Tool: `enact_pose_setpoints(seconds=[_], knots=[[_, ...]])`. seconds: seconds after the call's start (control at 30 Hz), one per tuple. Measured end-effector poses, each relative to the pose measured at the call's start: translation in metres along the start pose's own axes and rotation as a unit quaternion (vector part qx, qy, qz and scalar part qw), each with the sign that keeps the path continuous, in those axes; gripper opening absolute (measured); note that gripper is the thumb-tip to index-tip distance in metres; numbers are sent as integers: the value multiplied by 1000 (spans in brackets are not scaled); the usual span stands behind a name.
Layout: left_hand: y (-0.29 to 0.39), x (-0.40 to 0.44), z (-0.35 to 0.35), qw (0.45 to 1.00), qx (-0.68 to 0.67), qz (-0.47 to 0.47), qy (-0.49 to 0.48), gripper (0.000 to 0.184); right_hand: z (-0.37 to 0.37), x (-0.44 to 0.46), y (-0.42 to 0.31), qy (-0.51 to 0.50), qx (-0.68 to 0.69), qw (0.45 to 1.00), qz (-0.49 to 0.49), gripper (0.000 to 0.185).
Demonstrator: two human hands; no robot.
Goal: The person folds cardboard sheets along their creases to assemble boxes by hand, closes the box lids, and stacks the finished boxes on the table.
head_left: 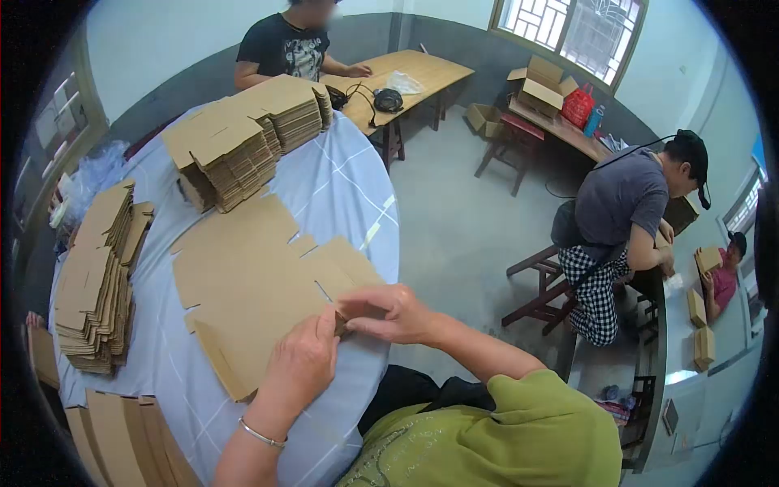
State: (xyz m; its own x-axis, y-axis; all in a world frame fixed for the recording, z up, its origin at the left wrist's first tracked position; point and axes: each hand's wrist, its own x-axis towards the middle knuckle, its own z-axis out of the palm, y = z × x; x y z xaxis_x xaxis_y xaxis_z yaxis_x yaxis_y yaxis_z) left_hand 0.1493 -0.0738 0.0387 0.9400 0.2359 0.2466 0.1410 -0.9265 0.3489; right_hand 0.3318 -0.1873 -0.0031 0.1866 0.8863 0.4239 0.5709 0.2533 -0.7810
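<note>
Against the fingers (377,299), cardboard sheet (243,284), near edge

Nothing can be read; the print on the black T-shirt (303,55) is too small.

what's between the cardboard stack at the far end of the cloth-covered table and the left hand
In the head view, a flat cardboard sheet lies between the far stack and the left hand.
</note>
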Motion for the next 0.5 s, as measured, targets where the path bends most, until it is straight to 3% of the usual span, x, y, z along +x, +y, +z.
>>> enact_pose_setpoints(seconds=[0.07, 0.1, 0.17, 0.2, 0.3, 0.37, 0.5], knots=[[-1, 0, -1, 1000, -4, -3, -22, 42, -3, 0, 2, 91, -87, 990, -59, 46], [-1, -1, 0, 1000, -5, -6, -21, 42, -5, 0, -1, 88, -86, 991, -59, 46], [-1, -1, 2, 999, 21, 16, 27, 24, -10, 2, -8, 116, -237, 964, -43, 62], [-2, -1, 3, 999, 22, 6, 29, 24, -11, 2, -6, 109, -261, 958, -39, 70], [-6, -3, 4, 999, 18, 9, 34, 17, -9, 1, -6, 69, -247, 966, 15, 71], [-6, -3, 5, 998, 21, 23, 48, 17, -7, 2, -10, 47, -262, 964, -7, 70], [-11, -7, 8, 999, 8, 8, 46, 17, 5, 2, -15, 97, -181, 978, 37, 55]])
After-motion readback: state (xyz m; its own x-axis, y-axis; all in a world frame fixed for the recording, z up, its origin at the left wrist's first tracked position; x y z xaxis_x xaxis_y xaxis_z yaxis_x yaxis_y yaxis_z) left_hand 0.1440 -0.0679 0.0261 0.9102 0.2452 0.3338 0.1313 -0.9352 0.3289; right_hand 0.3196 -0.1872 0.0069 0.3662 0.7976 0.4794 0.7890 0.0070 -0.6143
